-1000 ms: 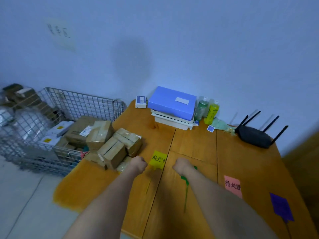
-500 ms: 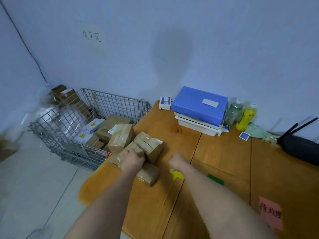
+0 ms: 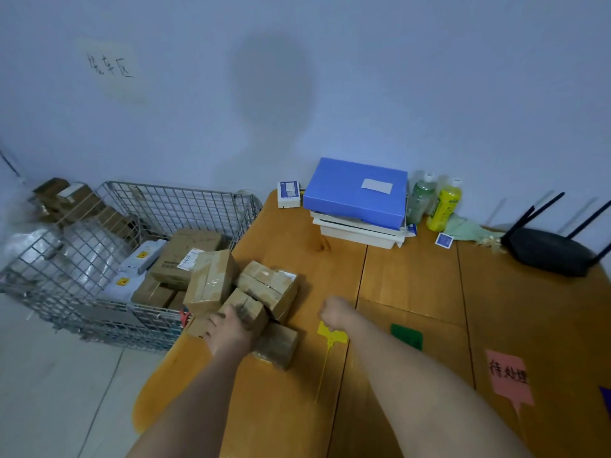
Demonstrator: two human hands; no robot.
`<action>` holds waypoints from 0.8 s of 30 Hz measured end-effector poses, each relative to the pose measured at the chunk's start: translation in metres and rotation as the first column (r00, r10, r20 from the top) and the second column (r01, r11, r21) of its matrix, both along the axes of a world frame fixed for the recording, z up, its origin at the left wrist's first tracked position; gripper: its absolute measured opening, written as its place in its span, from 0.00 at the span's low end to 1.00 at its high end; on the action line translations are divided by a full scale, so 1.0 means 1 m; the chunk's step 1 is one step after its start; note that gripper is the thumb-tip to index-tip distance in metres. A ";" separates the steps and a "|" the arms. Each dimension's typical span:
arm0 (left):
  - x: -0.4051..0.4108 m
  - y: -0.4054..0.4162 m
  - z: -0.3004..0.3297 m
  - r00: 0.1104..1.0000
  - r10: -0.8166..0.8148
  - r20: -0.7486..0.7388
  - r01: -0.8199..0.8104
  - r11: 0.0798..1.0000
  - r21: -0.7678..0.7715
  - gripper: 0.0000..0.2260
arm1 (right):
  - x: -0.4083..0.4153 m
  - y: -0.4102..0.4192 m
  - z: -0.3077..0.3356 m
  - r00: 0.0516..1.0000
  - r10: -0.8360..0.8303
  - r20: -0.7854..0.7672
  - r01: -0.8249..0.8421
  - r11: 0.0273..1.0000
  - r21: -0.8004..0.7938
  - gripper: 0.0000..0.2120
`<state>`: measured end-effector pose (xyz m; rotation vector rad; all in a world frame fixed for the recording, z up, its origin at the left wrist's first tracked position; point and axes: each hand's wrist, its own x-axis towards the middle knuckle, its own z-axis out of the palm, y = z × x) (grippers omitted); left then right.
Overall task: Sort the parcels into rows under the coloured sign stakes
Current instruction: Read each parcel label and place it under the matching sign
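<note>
Several brown taped parcels lie piled at the left end of the wooden table (image 3: pixel 413 279): one upright (image 3: pixel 211 280), one behind (image 3: pixel 269 284), one low in front (image 3: pixel 277 345). My left hand (image 3: pixel 229 332) rests on the middle parcel (image 3: pixel 253 307), fingers curled over its top edge. My right hand (image 3: pixel 334 314) is a closed fist holding nothing, just above the yellow sign stake (image 3: pixel 330 333) that lies flat. A green stake (image 3: pixel 406 335), a pink stake (image 3: pixel 507 375) and a purple one (image 3: pixel 606 396) lie further right.
A wire basket (image 3: pixel 172 200) holding more parcels stands on the floor against the table's left edge. At the back sit a blue box on white trays (image 3: pixel 355 191), two bottles (image 3: pixel 443 203) and a black router (image 3: pixel 545 249).
My view swung left towards the parcel pile. My left hand travelled from beside the yellow stake onto the middle parcel; my right fist moved off the green stake to the yellow one.
</note>
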<state>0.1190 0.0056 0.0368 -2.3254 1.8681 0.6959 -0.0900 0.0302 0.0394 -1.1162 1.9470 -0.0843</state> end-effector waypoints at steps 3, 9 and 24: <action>0.002 0.001 0.012 0.999 -0.019 0.027 0.021 0.999 -0.046 0.28 | 0.002 0.000 0.014 1.000 -0.002 0.004 0.002 1.000 -0.030 0.13; 0.000 -0.026 0.069 0.926 0.012 -0.378 -0.053 0.994 -0.099 0.29 | -0.005 0.000 0.038 1.000 -0.025 0.003 0.026 0.996 -0.080 0.13; -0.080 -0.025 0.087 0.210 0.512 -0.833 0.019 0.850 0.527 0.22 | -0.041 0.014 0.100 0.444 -0.307 0.842 0.596 0.802 -0.021 0.36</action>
